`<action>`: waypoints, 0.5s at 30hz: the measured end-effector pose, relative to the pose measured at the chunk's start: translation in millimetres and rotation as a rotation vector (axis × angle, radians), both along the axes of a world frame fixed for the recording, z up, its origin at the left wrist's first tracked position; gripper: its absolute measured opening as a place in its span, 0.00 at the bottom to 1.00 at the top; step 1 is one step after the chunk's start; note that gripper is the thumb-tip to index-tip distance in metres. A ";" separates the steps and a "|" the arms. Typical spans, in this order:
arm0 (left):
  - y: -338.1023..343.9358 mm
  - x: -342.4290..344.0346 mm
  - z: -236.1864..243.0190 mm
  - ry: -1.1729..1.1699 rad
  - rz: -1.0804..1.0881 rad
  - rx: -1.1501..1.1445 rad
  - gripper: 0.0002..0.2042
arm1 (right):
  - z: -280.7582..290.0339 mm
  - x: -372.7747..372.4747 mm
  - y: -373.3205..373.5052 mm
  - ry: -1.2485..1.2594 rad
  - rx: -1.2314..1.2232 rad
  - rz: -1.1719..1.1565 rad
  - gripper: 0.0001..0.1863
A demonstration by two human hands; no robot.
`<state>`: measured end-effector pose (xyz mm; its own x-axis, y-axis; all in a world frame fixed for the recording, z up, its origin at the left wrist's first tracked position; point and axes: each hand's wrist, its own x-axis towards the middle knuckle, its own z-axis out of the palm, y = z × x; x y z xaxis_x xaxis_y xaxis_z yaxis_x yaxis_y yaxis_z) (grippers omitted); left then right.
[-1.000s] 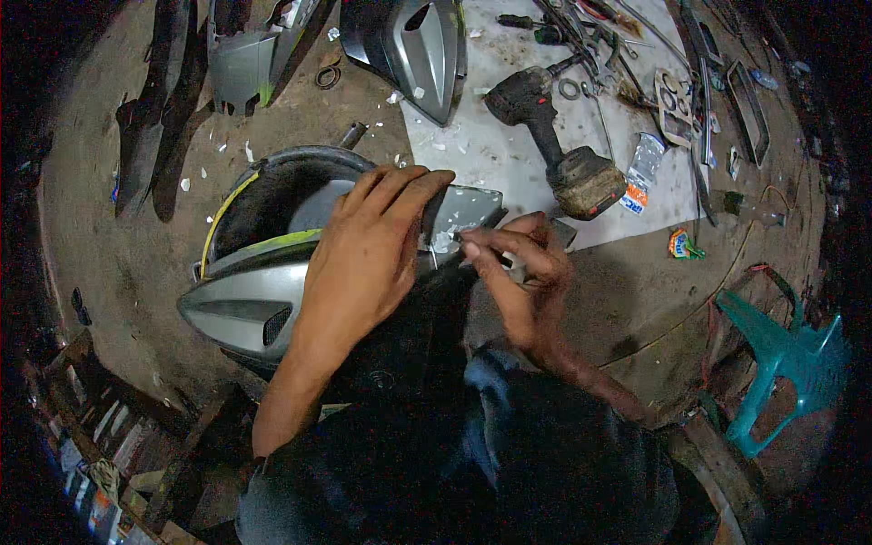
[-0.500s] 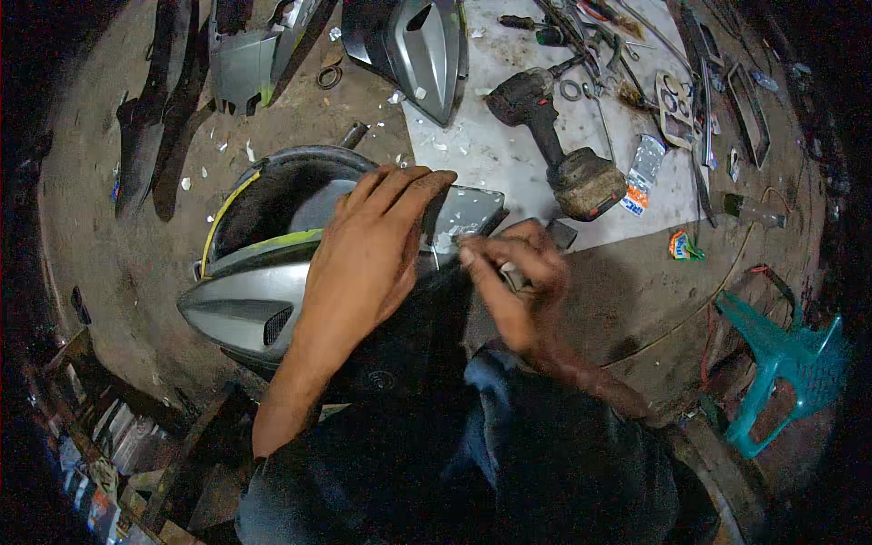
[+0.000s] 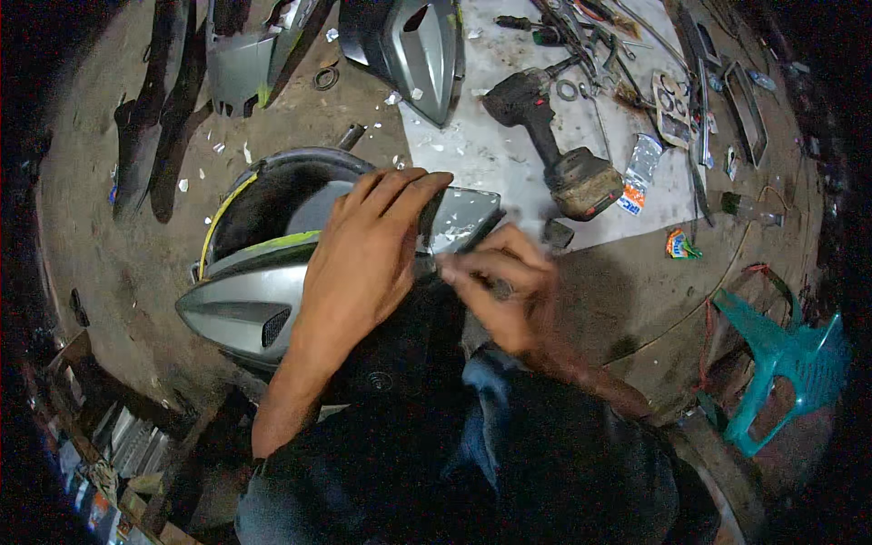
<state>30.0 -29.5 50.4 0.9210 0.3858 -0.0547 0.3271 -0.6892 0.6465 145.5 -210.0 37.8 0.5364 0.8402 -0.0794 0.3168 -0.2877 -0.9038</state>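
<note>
A silver-grey motorcycle body panel [image 3: 241,304] with a yellow-green edge lies across my lap, its pointed tip to the left. My left hand [image 3: 368,245] presses over its middle, fingers laid along it toward its right end, holding it steady. The grey right end [image 3: 461,218] carries whitish, flaky patches. Just below that end is my right hand [image 3: 509,282], thumb and fingertips pinched together at the panel's lower edge. Motion blurs those fingertips, and what they hold, if anything, cannot be made out.
A cordless drill [image 3: 559,145] lies on a white sheet [image 3: 481,136] beside tools and a torn sachet [image 3: 642,173]. More body panels [image 3: 422,54] lie at the back. White flakes dot the floor. A teal plastic part [image 3: 781,372] is at right.
My right hand has moved slightly left and down, off the grey end's face to its lower edge. The left hand stays on the panel.
</note>
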 end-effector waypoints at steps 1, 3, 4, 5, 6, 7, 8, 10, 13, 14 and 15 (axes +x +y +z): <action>0.5 -1.9 0.2 0.013 0.009 0.008 0.28 | -0.5 -2.2 0.8 0.052 -0.032 0.062 0.08; -1.3 0.8 1.1 -0.007 0.032 0.015 0.27 | 7.2 0.4 5.8 0.046 -0.072 -0.014 0.07; -2.0 0.8 1.7 -0.028 0.053 0.020 0.27 | 9.9 0.6 8.0 0.038 -0.115 -0.093 0.07; -1.9 0.2 0.9 -0.028 0.053 0.021 0.27 | 2.5 0.8 8.5 -0.026 -0.015 -0.182 0.07; -1.5 -0.3 -0.9 -0.034 0.047 0.027 0.28 | -3.3 0.9 5.8 -0.025 -0.015 -0.182 0.07; -1.9 1.4 -2.1 -0.043 0.037 0.028 0.29 | -3.6 4.1 4.4 -0.059 0.036 -0.077 0.09; -1.1 2.3 -1.5 -0.046 0.034 0.025 0.29 | -0.2 6.5 5.9 -0.093 0.087 0.027 0.11; 2.0 1.5 1.7 -0.003 0.000 -0.001 0.29 | 13.1 5.0 5.1 -0.001 -0.105 0.025 0.11; 0.2 -2.3 1.7 0.002 0.011 0.032 0.29 | -2.0 4.4 11.9 -0.080 0.024 -0.161 0.10; 0.0 -3.1 -1.2 0.000 0.016 0.034 0.29 | -0.5 3.4 10.1 -0.082 0.026 -0.156 0.10; -0.2 -3.5 -5.1 -0.029 0.036 0.036 0.28 | 6.3 1.9 9.5 -0.089 0.006 -0.076 0.10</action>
<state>26.6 -29.6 45.3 0.9076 0.4196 -0.0134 0.3331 -0.7003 0.6314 147.4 -200.5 44.1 0.6030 0.7974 -0.0235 0.3736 -0.3082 -0.8749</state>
